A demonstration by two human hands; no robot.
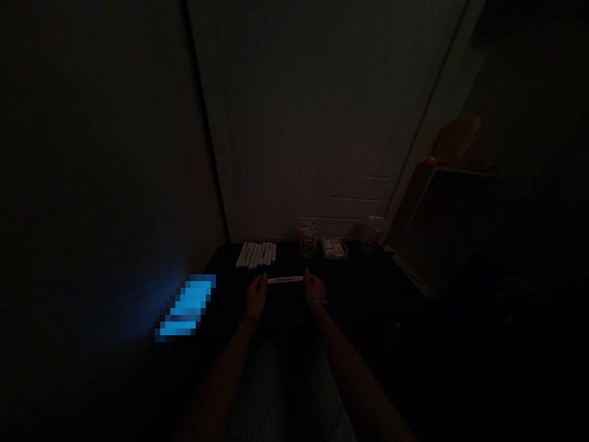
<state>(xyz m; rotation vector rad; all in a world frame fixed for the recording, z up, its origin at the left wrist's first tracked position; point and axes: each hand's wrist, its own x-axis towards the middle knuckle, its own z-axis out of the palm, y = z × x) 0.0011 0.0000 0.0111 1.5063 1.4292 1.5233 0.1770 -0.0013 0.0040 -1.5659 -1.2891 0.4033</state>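
Note:
A white marker with dark print lies level between my two hands, just above or on the dark table. My left hand pinches its left end, and my right hand is closed on its right end. Beyond the left hand, several white markers lie side by side in a row. Behind the held marker stands a clear container with a few coloured-tipped pens in it. The dim light hides the fine detail of the fingers.
Right of the container lies a flat patterned box, and farther right stands a clear container. A glowing blue screen, pixelated, is at the left. A pale wall rises behind the table; a shelf unit stands at the right.

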